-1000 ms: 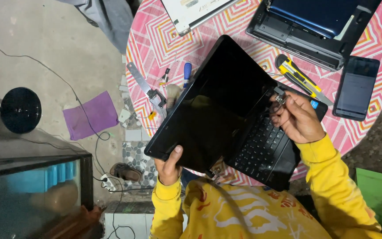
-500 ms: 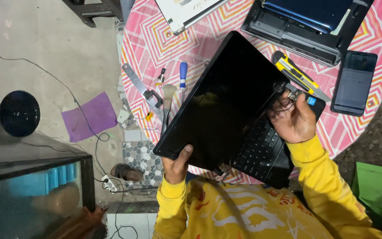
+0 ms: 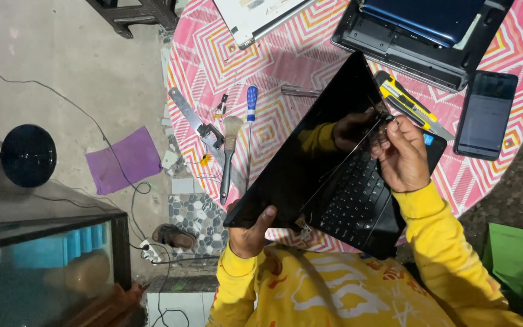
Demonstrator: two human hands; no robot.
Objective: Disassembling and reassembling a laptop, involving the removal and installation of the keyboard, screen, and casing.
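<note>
Both hands grip the black laptop [image 3: 328,175], left [image 3: 250,233] at its glossy screen's corner, right [image 3: 404,154] by the hinge

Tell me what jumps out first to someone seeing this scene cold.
A black laptop lies half open at the centre, its dark screen panel gripped at the near corner by the left hand while the right hand works at the hinge. Under it is a round table with a pink zigzag cloth, and a blue-handled screwdriver and a brush lie to its left.
</note>
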